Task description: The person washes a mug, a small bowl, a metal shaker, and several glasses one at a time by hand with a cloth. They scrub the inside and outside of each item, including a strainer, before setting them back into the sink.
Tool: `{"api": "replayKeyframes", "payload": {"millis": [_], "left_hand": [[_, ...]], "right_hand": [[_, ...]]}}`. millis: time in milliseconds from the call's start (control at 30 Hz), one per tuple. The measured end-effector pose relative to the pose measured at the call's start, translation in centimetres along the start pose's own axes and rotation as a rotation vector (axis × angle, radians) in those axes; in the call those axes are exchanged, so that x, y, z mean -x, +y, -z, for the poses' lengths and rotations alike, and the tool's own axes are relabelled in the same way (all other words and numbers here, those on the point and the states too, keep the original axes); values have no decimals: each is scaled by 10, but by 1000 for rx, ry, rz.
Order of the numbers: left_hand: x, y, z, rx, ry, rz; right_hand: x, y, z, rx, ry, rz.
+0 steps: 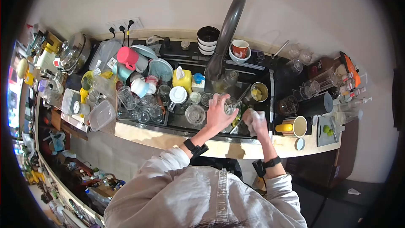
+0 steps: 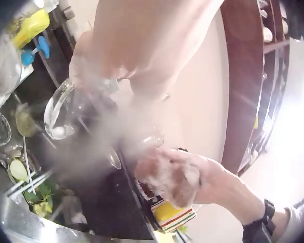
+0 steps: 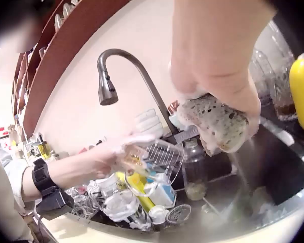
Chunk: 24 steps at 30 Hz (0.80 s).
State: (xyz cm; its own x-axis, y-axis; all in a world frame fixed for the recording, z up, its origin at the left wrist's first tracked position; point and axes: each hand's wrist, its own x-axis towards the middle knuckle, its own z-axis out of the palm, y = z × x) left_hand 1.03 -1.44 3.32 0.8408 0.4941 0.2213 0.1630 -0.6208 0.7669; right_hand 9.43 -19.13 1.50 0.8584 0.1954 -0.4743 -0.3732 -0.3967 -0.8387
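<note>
Sponge, foamy, sits gripped in my right hand at four o'clock from the ribbed glass, which my left hand curls around over the sink. To scrub well, I should hold that slippery-looking glass firmly and work inside its rim.

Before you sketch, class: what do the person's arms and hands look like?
Pale, loose sleeves end on both forearms. Each wrist carries a black strap with a boxy black device; a thin dark cable hangs from the right one. The left hand and right hand are ungloved, with white suds on the right.
</note>
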Motion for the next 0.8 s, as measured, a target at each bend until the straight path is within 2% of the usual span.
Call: {"api": "replayKeyframes", "payload": {"millis": [100, 200, 300, 333, 433, 467, 500, 567, 600, 633, 667, 700, 733, 767, 800], "left_hand": [[3, 4, -1, -27, -7, -20], [1, 1, 1, 52, 35, -7], [0, -14, -14, 297, 35, 343], [0, -19, -23, 482, 116, 470], [-7, -20, -19, 907, 31, 904], [-8, -14, -10, 1101, 63, 950], [-10, -17, -7, 1213, 27, 998], [-11, -22, -2, 1433, -60, 1089], [-11, -20, -2, 1433, -4, 1064], [-12, -24, -3, 1403, -28, 1076], [-13, -29, -5, 1373, -57, 1088], [-13, -32, -9, 1344, -90, 1103], [-13, -29, -10, 1400, -77, 1061], [-12, -28, -14, 1325, -66, 1004], [-11, -26, -18, 1250, -55, 946]], "right_hand": [[-29, 35, -18, -250, -180, -3], [-26, 39, -24, -352, -285, -54], [-22, 32, -37, -645, -299, -146], [-20, 31, -51, -712, -168, -38], [22, -24, -47, -467, -222, -58], [25, -31, -38, -365, -473, 85], [21, -24, -42, -235, -507, 421], [56, -62, -47, -161, -477, 512], [58, -58, -47, -67, -387, 528], [59, -53, -44, 27, -292, 544], [53, -55, -31, 137, -400, 501], [46, -57, -26, 276, -439, 658], [39, -57, -22, 415, -476, 815], [32, -55, -20, 555, -510, 971], [24, -45, -20, 603, -515, 985]]}}
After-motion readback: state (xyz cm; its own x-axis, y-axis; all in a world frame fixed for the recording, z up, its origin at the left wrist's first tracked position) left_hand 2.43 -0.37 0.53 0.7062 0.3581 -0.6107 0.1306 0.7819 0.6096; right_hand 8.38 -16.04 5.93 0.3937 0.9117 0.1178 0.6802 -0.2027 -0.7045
